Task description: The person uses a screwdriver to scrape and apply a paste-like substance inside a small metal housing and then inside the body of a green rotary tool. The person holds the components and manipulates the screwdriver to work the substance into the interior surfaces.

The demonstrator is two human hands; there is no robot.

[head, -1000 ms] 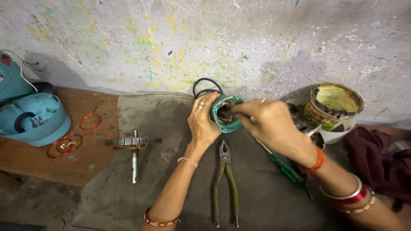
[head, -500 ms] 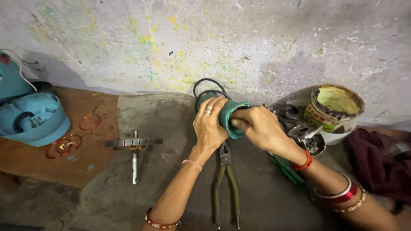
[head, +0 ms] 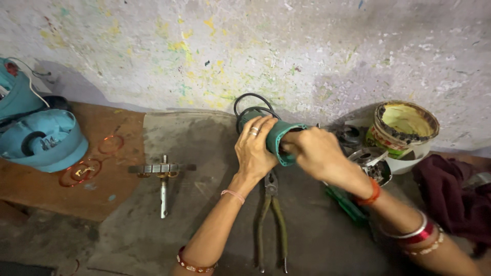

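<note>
Your left hand (head: 255, 148) wraps the teal plastic motor housing (head: 280, 142), a short cylinder w/ a flared open rim, held just above the grey mat (head: 174, 204) near the wall. Fingers closed round its back. Your right hand (head: 316, 152) is at the open rim, fingers curled in against it; can't tell if they pinch anything inside. A black rubber cable (head: 250, 105) loops up behind the housing.

Right under your hands, pliers (head: 270, 217) lie flat on the mat, dull metal jaws, long worn handles pointing toward you. A green-handled screwdriver (head: 347, 203) lies beside them, partly under your right forearm.

Left of the mat: a steel armature shaft w/ laminated core (head: 162, 176), lying on its own, well apart from your hands. Thin copper wire coils (head: 84, 171) sit on the brown board, next to a teal bowl-shaped casing (head: 43, 139).

Right side: a round tin w/ yellow paste (head: 406, 125), crusty rim, by a shallow metal dish of small parts (head: 371, 163) and a maroon cloth (head: 450, 197).
</note>
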